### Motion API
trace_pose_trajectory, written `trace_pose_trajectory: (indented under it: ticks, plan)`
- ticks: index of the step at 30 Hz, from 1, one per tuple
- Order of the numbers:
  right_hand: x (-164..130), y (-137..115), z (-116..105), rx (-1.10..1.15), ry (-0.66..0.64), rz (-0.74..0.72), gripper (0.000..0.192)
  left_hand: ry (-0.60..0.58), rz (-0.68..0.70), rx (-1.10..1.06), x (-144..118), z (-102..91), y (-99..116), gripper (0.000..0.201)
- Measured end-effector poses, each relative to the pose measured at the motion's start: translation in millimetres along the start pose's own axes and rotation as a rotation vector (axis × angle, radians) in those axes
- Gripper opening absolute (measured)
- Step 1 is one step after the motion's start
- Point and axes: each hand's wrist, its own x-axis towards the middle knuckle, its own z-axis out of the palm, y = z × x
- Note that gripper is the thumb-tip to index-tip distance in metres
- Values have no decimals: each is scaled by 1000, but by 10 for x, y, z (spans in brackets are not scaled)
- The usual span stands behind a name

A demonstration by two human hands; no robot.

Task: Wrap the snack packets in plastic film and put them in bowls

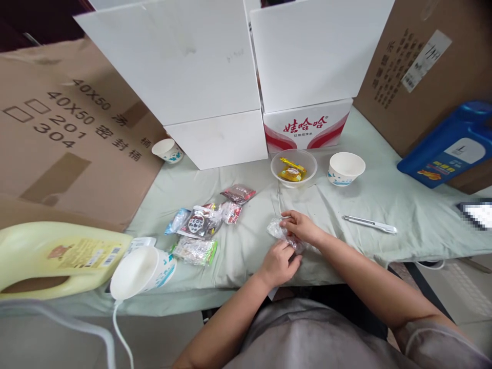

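grip: left hand [277,264] and right hand [302,227] both pinch a clear snack packet [277,228]
packet: on the cloth, below the clear bowl [293,167]
unclear: packet contents, half covered by fingers

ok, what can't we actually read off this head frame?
- Clear packet: contents hidden by right hand and left hand, head view.
- Pixelated patch, right edge: blurred, unidentifiable.
- Blue jug: label too small; top cut by edge.
- Snack packets: print too small.

Brown carton [69,128]: "40X50", "201", "304"; white box [307,128]: "娃哈哈"
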Motion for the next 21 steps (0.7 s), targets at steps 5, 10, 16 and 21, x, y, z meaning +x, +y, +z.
trace_pose_trajectory:
  ticks: [5, 10, 16, 21]
  plan:
    - [-106, 240, 25, -170, 188, -234, 33, 20, 19, 41, -4, 12, 19, 15]
    - [-253, 356, 64, -460, 264, -519, 29, 34, 104, 15, -18, -118, 13, 18]
    - [-315, 419, 144, -647, 315, -749, 23, 240, -65, 61, -34, -310, -153, 9]
    - [-544, 396, 112, -838, 292, -858, 20, 201, -74, 133, -3, -258, -281, 21]
